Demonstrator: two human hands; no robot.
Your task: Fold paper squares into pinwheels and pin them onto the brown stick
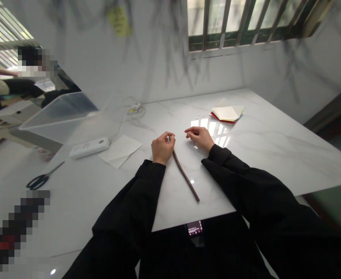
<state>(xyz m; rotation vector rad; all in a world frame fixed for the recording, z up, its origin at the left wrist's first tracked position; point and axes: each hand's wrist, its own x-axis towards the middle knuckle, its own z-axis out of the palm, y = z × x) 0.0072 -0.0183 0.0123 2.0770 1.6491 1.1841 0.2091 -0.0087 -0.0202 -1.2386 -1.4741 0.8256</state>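
Note:
My left hand (162,148) is closed, thumb and fingertips pinched round the upper end of a thin brown stick (184,175). The stick bends slightly and slants down toward the table's near edge. A hand's width to the right, my right hand (199,138) hovers over the white table with its fingers curled and thumb and forefinger close together. Whatever it may pinch is too small to make out. Beyond it lie several tiny pale bits (199,115), close to a stack of coloured paper sheets (227,112).
On the left are a folded white paper (120,150), a white power strip (90,147), black-handled scissors (40,180) and a clear plastic box (61,116). A coiled cable (135,109) lies by the wall. Another person (2,81) sits beyond the box. A barred window (245,23) is ahead.

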